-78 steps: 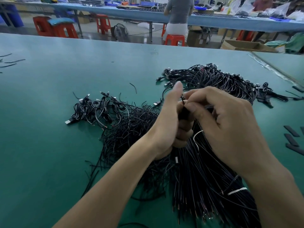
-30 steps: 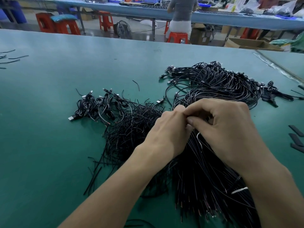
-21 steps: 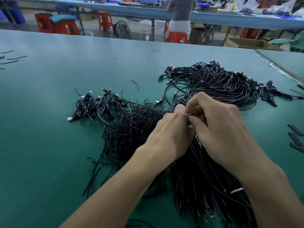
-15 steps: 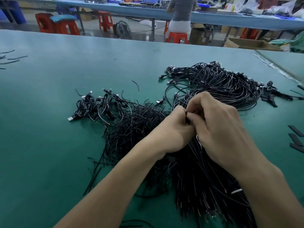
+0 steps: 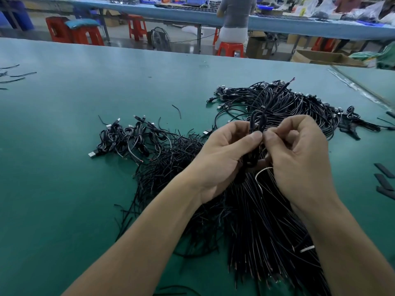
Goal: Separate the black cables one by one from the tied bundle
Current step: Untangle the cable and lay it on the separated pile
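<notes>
A thick bundle of black cables [image 5: 260, 223] lies on the green table [image 5: 64, 189], fanning toward me, with white ties [image 5: 259, 176] around it. My left hand [image 5: 222, 159] grips the bundle's upper end, thumb pressed on it. My right hand [image 5: 299, 154] pinches a looped black cable [image 5: 257, 118] that rises just above both thumbs. The two hands touch at the thumbs.
A pile of coiled cables with USB plugs [image 5: 132, 137] lies to the left and a larger heap [image 5: 288, 103] behind my hands. Short black strips [image 5: 384, 180] lie at the right edge. A person sits on a red stool [image 5: 230, 49] beyond the table.
Both hands have turned palms inward and lifted slightly. A looped cable end now stands up between the thumbs, where before the fingers covered it.
</notes>
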